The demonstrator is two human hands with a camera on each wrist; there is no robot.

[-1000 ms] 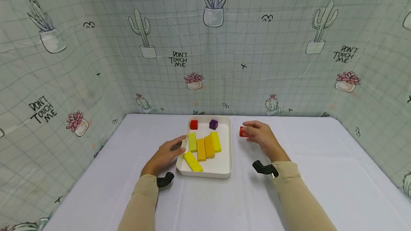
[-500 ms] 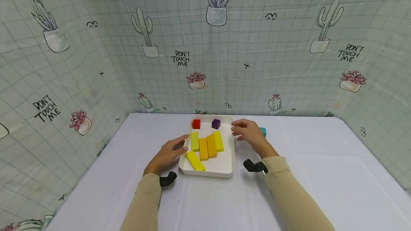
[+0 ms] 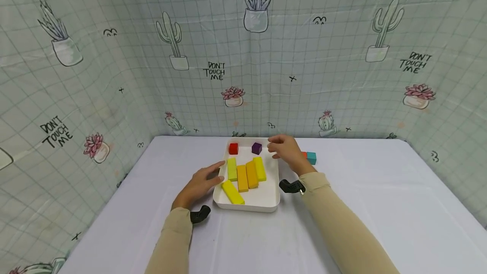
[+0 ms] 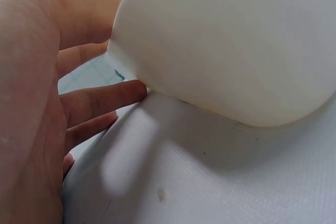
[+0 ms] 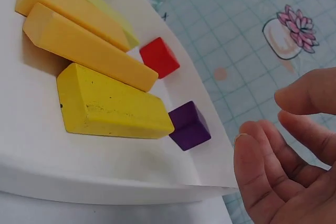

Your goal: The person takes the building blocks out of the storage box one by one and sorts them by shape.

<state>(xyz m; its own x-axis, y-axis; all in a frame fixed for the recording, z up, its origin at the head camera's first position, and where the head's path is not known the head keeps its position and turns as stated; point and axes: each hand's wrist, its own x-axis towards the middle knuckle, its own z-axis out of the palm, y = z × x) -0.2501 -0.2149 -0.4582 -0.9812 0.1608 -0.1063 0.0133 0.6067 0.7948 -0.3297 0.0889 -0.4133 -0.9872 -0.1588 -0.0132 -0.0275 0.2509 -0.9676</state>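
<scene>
My left hand (image 3: pixel 198 186) rests at the left side of a white tray (image 3: pixel 262 204), its fingers extended against the wall; the left wrist view shows fingertips right at the tray's side. My right hand (image 3: pixel 286 152) hovers at the far right corner of the tray, fingers loosely bent, thumb apart, holding nothing. Nearest to it in the tray is a purple cube (image 5: pixel 190 126), with a red cube (image 5: pixel 159 57) farther left. Yellow blocks (image 5: pixel 115 103) and orange blocks (image 5: pixel 86 45) lie in the tray's middle.
Just right of the right hand, a teal block (image 3: pixel 311 158) sits on the white tablecloth (image 3: pixel 365 181) against a red block (image 3: pixel 304 154), mostly hidden by the hand. A printed cloth wall (image 3: pixel 289 109) stands behind the table.
My right hand has left the red block beside the tray and moved left to the tray's far right corner, uncovering the teal block. The left hand has stayed at the tray.
</scene>
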